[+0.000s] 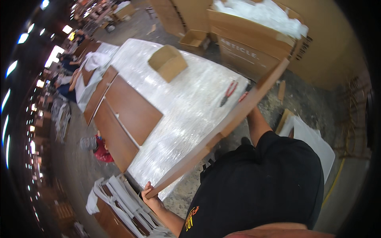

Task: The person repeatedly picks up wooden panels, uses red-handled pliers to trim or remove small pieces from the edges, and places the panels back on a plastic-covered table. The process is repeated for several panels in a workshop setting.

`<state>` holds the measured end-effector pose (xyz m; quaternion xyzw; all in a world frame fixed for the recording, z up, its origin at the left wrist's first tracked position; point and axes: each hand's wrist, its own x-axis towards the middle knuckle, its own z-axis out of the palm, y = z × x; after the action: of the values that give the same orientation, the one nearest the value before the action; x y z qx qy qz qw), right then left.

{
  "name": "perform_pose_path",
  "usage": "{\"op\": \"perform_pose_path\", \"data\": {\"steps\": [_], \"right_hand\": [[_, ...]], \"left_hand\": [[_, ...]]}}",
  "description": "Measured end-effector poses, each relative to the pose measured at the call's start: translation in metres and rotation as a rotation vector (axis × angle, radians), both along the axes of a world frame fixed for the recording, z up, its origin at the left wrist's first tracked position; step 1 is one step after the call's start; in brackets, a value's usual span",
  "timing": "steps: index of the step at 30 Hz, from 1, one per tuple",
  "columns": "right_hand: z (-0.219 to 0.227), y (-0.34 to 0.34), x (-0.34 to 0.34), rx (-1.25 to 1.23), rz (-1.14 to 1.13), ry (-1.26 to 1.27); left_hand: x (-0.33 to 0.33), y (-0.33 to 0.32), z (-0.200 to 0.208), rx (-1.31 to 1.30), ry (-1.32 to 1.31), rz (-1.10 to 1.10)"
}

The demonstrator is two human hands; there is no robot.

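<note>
A long, narrow brown wooden panel (206, 144) stretches diagonally in front of me along the near side of a plastic-wrapped table (186, 103). My left hand (152, 199) is closed round its lower-left end, thumb on top. My right forearm (258, 123) reaches up to the panel's far portion, which hides the right hand and its fingers. On the table beyond the panel lie red-handled pliers (229, 94). Another red-and-black tool (243, 95) shows partly behind the panel's edge.
An open cardboard box (168, 63) and flat brown boards (133, 109) lie on the table. Large cartons (246, 51) stand beyond it, one filled with white wrapping. Wrapped panels (125, 202) are stacked at lower left. A person in red (104, 150) is low beside the table; others work farther left.
</note>
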<state>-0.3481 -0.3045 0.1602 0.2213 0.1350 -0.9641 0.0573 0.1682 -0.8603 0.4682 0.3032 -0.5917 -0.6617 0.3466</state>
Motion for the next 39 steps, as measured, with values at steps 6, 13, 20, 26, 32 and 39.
{"op": "perform_pose_path", "data": {"steps": [6,13,20,26,32,39], "right_hand": [[0.129,-0.182,-0.084,0.144,0.080,-0.041],[0.132,-0.244,-0.134,0.133,0.228,-0.130],[0.092,-0.210,-0.157,1.675,0.629,0.243],[0.160,-0.089,-0.077,2.468,1.306,0.980],[0.155,-0.065,-0.086,2.355,1.120,1.307],[0.145,-0.049,-0.090,2.420,1.063,1.297]], "left_hand": [[0.015,-0.031,-0.022,-0.016,-0.223,0.222],[-0.088,0.034,0.076,-1.011,-1.180,-0.159],[-0.265,0.079,0.077,-0.782,-1.226,-0.458],[-0.276,0.057,0.061,-0.761,-1.201,-0.404],[-0.317,0.065,0.076,-0.866,-1.094,-0.400],[-0.391,0.092,0.071,-0.954,-0.815,-0.391]]}}
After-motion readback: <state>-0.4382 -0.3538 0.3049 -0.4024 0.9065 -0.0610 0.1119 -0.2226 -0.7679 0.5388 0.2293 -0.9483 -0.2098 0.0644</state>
